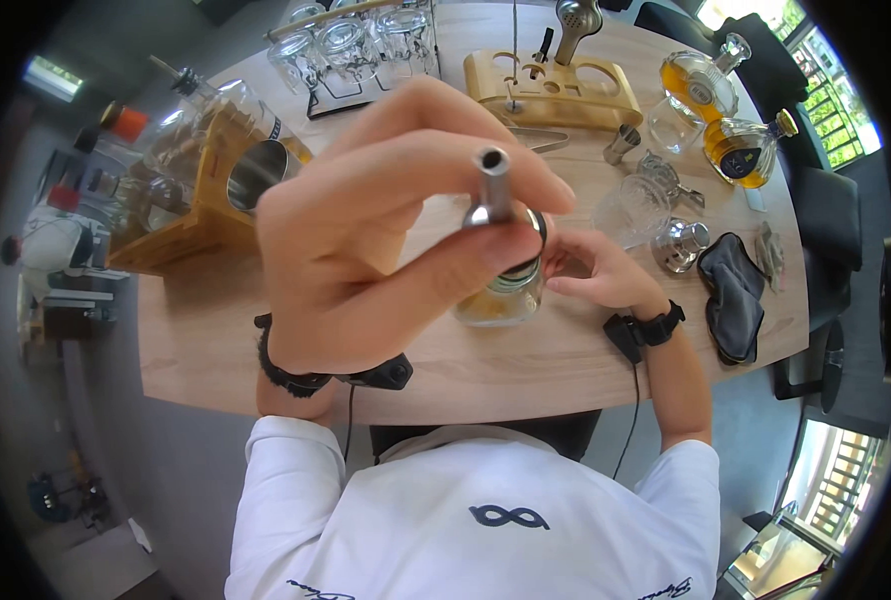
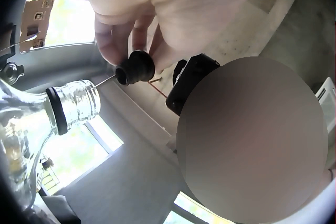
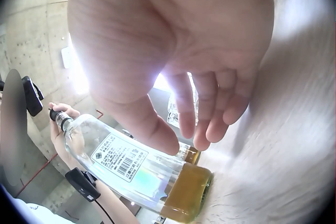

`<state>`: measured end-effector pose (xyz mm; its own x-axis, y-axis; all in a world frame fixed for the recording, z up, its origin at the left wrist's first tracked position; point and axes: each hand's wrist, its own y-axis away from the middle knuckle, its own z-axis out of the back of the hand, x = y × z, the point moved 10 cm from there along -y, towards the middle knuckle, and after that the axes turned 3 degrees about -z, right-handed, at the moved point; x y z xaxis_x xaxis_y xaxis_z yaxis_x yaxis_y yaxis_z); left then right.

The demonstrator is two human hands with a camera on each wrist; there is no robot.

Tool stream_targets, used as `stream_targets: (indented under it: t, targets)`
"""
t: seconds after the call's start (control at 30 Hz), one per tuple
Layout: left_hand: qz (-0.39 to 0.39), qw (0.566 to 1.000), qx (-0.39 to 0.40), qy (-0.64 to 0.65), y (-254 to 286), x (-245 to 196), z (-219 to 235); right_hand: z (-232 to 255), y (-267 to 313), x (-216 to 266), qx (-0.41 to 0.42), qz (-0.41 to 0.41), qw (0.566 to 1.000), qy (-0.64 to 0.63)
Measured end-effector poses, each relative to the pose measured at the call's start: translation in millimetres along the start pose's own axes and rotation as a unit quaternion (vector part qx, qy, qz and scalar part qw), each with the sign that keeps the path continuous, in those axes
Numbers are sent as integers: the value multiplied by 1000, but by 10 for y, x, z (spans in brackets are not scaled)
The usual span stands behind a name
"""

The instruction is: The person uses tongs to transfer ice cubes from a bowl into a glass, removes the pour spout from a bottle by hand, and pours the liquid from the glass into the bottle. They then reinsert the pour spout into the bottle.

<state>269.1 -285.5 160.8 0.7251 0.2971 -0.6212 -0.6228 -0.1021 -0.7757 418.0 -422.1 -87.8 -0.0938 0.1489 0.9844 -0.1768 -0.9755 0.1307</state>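
Observation:
My left hand (image 1: 396, 230) pinches a metal pour spout (image 1: 493, 185) between thumb and fingers. Its black ribbed stopper (image 2: 135, 68) hangs just off the mouth of a clear glass bottle (image 2: 79, 103), and a thin metal tube runs from it to the bottle neck. The bottle (image 3: 131, 155) stands upright on the table, with a printed barcode label and amber liquid at its base; the hand hides its upper part in the head view. Beside the bottle's lower part is my right hand (image 1: 606, 270), its fingers loosely bent and holding nothing, the thumb overlapping the glass in the right wrist view.
Left stands a wooden rack (image 1: 206, 200) with bottles and a metal cup (image 1: 263, 174). Behind are upturned glasses (image 1: 346, 45) and a wooden bar tool stand (image 1: 556, 95). To the right are amber bottles (image 1: 746, 152), a glass (image 1: 634, 208), a shaker top (image 1: 681, 245) and a dark cloth (image 1: 734, 298).

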Motion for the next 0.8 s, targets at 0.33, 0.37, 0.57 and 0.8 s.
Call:
stream_targets:
  t: [0.33,0.37,0.57,0.8]
  targets:
    - [53,993,102,-15,8,115,-161,-14,9,54,4,14,999,33]
    - [53,993,103,-14,6,118,-165,-11,13,61,-1,11,1000,28]
    - [45,992,117,-7,11,147,-134,-17,12,54,7,-2,999,50]
    - [71,989,111,-71,4,130,-164,-13,-2,23,-7,22,1000,11]
